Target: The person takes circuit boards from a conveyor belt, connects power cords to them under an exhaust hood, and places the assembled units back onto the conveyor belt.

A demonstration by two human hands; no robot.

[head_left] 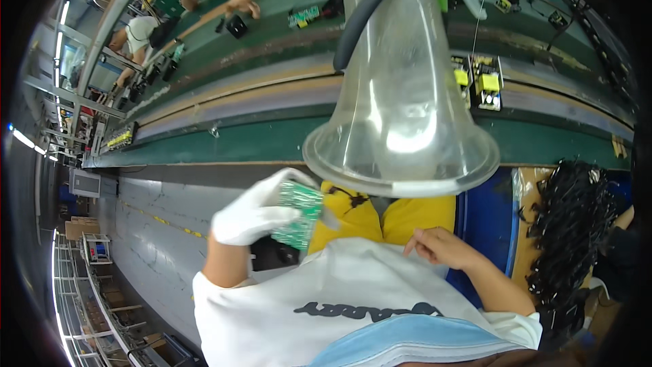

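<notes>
My left hand [255, 214], in a white glove, is closed round the edges of a green circuit board [299, 216]. The board is held upright over my lap, its solder side showing. My right hand [445, 247] is bare and rests low in front of my white shirt, near the yellow cloth [424, 216] over my lap. Its fingers are loosely bent and a little apart, and nothing shows in them. A large clear plastic funnel-shaped hood [404, 122] hangs above both hands, in front of the bench.
The green bench [258, 139] runs across, with a conveyor line behind its edge. Boards with yellow parts [487, 85] sit right of the hood. A heap of black cables [569, 231] lies at the right, beside a blue bin [485, 231]. Co-workers' hands [241, 5] work across the line.
</notes>
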